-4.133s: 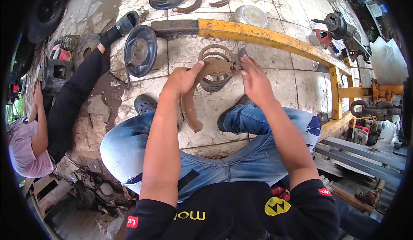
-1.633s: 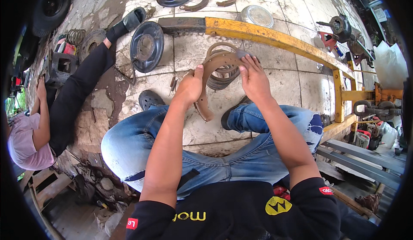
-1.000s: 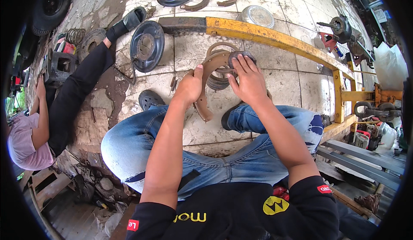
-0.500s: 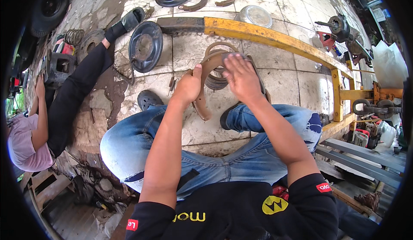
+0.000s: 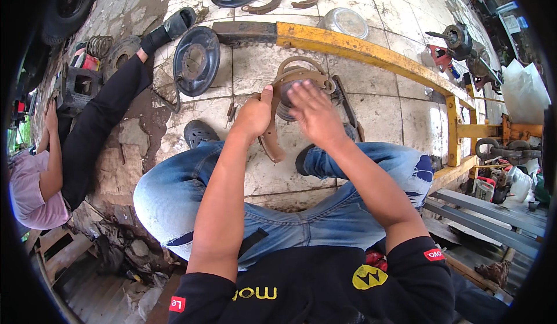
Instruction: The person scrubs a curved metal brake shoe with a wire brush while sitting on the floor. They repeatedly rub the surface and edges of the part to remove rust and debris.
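Note:
My left hand (image 5: 254,118) grips a curved brown brake shoe (image 5: 271,141) by its middle, thumb on top, above the tiles between my legs. My right hand (image 5: 316,112), fingers stretched out and slightly blurred, lies against a dark grey piece (image 5: 286,93) that looks like sandpaper, at the shoe's upper part. Just beyond my hands, another curved brake shoe (image 5: 301,61) shows. Beneath the right hand is a ribbed round thing (image 5: 284,113), partly hidden. A dark bar-like tool (image 5: 347,106) lies right of that hand.
A yellow metal frame (image 5: 360,46) crosses beyond my hands and down the right. Black backing plates (image 5: 197,62) and loose brake shoes (image 5: 267,3) lie on the tiles, with a clear round container (image 5: 343,22). Another person's leg (image 5: 104,132) stretches along the left.
My right hand has slid left and slightly down along the shoe with the grey piece, uncovering the dark tool and the shoe's right end. My left hand keeps its hold.

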A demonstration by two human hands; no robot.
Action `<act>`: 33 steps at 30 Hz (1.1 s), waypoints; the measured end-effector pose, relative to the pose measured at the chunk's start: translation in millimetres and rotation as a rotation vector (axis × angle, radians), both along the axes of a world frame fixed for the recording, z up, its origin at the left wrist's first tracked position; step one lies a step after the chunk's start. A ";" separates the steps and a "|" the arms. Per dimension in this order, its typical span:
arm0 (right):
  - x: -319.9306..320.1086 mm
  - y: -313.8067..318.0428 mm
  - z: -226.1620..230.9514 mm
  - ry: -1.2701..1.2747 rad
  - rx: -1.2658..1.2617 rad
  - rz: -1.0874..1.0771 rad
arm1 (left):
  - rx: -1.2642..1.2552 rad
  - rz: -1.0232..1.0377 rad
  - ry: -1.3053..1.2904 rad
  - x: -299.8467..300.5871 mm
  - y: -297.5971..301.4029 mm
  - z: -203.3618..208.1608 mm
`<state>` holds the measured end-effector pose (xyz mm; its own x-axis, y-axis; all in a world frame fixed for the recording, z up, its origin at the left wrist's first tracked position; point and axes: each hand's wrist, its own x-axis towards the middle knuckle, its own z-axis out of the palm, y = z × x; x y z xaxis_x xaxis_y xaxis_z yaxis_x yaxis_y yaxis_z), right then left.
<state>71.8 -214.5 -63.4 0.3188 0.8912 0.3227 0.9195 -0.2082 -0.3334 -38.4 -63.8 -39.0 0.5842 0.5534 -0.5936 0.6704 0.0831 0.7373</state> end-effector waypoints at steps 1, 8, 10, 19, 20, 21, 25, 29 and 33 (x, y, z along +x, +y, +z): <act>3.4 2.4 -0.4 0.005 0.014 -0.051 | 0.000 -0.001 -0.002 0.3 -0.2 0.7; 9.2 5.6 17.9 0.102 0.237 -0.063 | 0.014 -0.019 0.008 -2.1 4.9 -11.9; 27.6 3.4 23.8 0.036 0.209 -0.176 | 0.012 -0.024 0.025 -1.8 4.0 -9.7; 16.9 1.9 -13.5 -0.101 -0.014 -0.244 | 0.009 -0.034 0.006 1.9 2.1 -8.3; 16.5 1.8 -15.1 -0.091 -0.004 -0.252 | 0.009 -0.039 0.023 0.5 1.3 -6.8; 14.1 2.4 -13.6 -0.095 -0.008 -0.171 | 0.014 -0.045 0.033 1.4 1.6 -1.6; 12.3 3.2 -8.7 -0.082 -0.007 -0.089 | -0.006 0.000 0.024 -1.1 0.0 4.3; -1.9 5.9 -10.2 -0.143 -0.026 -0.122 | 0.012 -0.029 0.028 2.2 0.6 -4.2; 10.6 6.1 -4.0 -0.075 -0.075 -0.159 | -0.028 -0.011 0.050 1.3 2.6 -5.5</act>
